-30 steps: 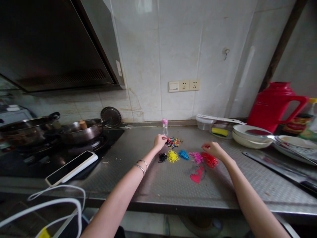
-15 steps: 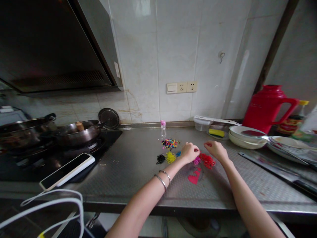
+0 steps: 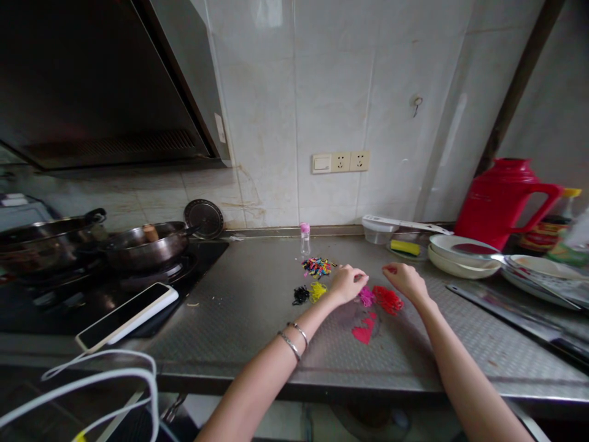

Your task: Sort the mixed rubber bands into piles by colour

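Note:
My left hand [image 3: 347, 285] is above the steel counter with thumb and fingertips curled together; anything between them is too small to make out. A short gap away, my right hand [image 3: 405, 281] is also closed, its fingertips turned toward the left one. Below and between them lie a magenta pile [image 3: 367, 296] and a red pile [image 3: 387, 299] of what look like small rubber bands. Left of my left hand are a yellow pile [image 3: 317, 291], a black pile [image 3: 300, 295] and a mixed-colour pile [image 3: 317, 266]. A red heart-like cutout [image 3: 364, 329] lies nearer me.
A small pink-capped bottle [image 3: 305, 239] stands near the wall. Rightward are a plastic tub [image 3: 380, 232], a yellow sponge [image 3: 405, 248], bowls [image 3: 455, 264], a red thermos [image 3: 494, 199] and a long knife [image 3: 506, 314]. Pans [image 3: 142, 248] and a phone [image 3: 126, 316] sit left.
My left hand has shifted slightly left, widening the gap between the hands, and now covers a small blue bit seen before. My right hand stays nearly in place. The view has shifted slightly.

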`<action>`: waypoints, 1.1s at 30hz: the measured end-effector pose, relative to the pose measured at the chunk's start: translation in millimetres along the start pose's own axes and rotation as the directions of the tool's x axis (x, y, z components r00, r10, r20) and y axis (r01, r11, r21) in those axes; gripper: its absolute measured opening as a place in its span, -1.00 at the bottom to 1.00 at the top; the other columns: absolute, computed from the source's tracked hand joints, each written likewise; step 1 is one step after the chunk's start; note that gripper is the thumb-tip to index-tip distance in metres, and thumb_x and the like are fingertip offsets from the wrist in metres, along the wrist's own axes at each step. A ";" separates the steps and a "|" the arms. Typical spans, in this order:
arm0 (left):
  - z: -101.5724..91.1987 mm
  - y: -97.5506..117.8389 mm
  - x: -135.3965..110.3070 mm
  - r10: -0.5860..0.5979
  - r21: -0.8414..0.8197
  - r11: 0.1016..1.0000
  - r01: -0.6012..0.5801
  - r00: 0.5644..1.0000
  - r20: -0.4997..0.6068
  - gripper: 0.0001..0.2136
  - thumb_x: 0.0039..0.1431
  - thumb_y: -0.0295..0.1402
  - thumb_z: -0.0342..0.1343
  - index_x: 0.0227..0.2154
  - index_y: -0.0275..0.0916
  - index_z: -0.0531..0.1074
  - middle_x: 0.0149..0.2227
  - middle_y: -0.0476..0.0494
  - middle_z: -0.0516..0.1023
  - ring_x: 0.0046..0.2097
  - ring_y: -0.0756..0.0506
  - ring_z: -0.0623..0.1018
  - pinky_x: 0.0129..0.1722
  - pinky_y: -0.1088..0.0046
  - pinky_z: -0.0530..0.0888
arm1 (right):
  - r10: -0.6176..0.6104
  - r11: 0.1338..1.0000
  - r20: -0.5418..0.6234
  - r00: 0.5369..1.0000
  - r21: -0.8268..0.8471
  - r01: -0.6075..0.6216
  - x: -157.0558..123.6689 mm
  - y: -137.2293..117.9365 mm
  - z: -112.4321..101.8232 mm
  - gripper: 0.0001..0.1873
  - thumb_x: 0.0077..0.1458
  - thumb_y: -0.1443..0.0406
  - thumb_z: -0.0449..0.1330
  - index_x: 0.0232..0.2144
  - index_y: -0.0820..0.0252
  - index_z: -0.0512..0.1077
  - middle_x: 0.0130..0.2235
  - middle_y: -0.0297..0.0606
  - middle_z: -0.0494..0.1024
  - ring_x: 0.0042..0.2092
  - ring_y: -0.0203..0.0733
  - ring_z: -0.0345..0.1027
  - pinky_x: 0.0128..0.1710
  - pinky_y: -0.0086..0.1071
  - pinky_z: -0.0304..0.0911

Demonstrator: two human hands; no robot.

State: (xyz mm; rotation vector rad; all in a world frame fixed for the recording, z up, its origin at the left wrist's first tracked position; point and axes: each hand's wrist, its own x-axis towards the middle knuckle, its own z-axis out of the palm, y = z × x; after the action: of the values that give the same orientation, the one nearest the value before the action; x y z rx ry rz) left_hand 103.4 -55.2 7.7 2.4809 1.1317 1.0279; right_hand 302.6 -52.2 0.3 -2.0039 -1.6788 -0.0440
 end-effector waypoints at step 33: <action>-131.9 -145.5 -78.1 -0.522 -0.054 0.849 0.525 0.819 -0.237 -0.83 -0.01 -0.49 -0.02 -0.46 -0.32 0.50 -0.36 -0.15 0.55 -0.30 -0.02 0.50 -0.25 0.49 0.37 | -0.383 0.924 0.253 0.888 0.100 0.370 32.8 -91.6 47.9 -0.65 -0.05 0.35 0.01 -0.19 0.17 0.45 -0.19 -0.17 0.51 -0.15 -0.19 0.35 -0.18 -0.48 0.17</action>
State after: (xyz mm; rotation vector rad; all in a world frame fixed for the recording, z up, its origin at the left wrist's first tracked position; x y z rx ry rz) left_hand -105.5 -24.3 -3.0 1.8907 1.7700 1.1596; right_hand 211.0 5.8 3.7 -1.6761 -2.2023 0.1373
